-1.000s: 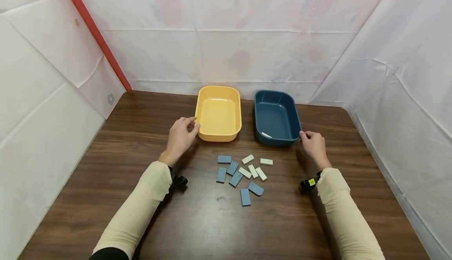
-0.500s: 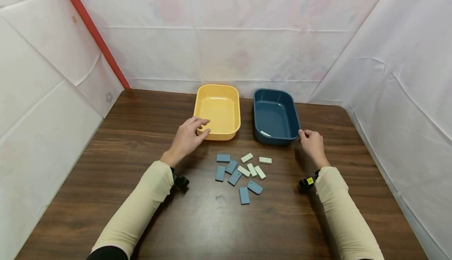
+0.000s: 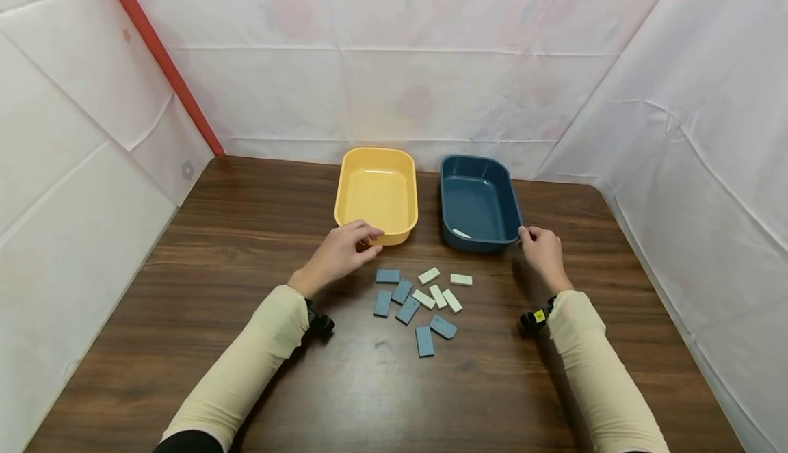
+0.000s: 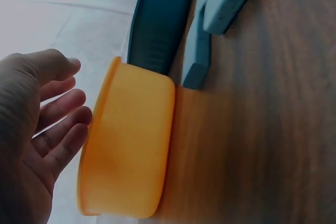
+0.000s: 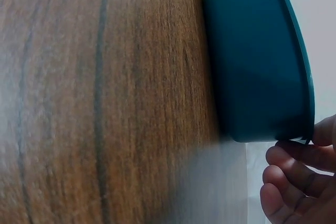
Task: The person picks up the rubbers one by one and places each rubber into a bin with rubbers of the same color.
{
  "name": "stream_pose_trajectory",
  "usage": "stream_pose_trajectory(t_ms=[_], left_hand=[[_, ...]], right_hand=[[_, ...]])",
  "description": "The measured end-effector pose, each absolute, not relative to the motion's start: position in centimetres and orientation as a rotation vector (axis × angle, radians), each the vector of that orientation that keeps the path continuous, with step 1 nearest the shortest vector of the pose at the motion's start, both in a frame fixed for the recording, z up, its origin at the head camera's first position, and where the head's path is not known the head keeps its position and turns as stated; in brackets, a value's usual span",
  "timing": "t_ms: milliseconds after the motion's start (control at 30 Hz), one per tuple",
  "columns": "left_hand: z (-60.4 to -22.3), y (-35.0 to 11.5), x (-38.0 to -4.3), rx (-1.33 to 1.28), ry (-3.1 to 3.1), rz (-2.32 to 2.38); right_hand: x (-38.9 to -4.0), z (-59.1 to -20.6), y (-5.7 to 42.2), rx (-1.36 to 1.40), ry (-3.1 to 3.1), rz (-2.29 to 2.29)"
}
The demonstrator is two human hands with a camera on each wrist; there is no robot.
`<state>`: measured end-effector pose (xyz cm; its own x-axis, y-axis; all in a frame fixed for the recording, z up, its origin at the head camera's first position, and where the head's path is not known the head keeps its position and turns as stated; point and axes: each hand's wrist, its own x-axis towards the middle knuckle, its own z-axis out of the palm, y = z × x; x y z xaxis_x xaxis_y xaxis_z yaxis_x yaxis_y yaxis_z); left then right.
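My left hand (image 3: 338, 256) hovers by the near edge of the yellow tray (image 3: 377, 193), fingers loosely bent, thumb apart from them and nothing held. In the left wrist view its fingertips overlap the yellow tray's rim (image 4: 85, 156). With thumb and forefinger, my right hand (image 3: 543, 253) pinches the near right corner of the dark blue tray (image 3: 480, 196). The right wrist view shows that grip at the rim, the other fingers curled below. In front of the trays lie several blue-grey blocks (image 3: 408, 310) and several cream blocks (image 3: 452, 301), flat and loosely scattered.
Both trays stand side by side at the back of the brown wooden table (image 3: 258, 206), with a narrow gap between them. White patterned sheets (image 3: 394, 49) hang behind and along both sides. A small white patch (image 3: 462, 233) shows inside the blue tray's near end.
My left hand has left the yellow tray's left side and moved right and nearer, to its front edge. The right hand stays at the blue tray's corner; blocks and trays keep their places.
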<state>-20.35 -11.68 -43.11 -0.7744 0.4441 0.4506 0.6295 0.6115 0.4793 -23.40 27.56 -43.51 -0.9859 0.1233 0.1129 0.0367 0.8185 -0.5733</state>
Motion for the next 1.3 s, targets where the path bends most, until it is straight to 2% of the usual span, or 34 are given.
stream_pose_trajectory(t_ms=[633, 1300], left_hand=[[-44.2, -10.3, -19.5, -0.979, -2.961, -0.602], [-45.0, -9.2, -19.6, -1.043, -3.052, -0.443]], right_hand=[[-23.3, -43.5, 27.1, -0.105, -2.872, 0.914], [-23.2, -43.5, 28.2, -0.083, -2.893, 0.933]])
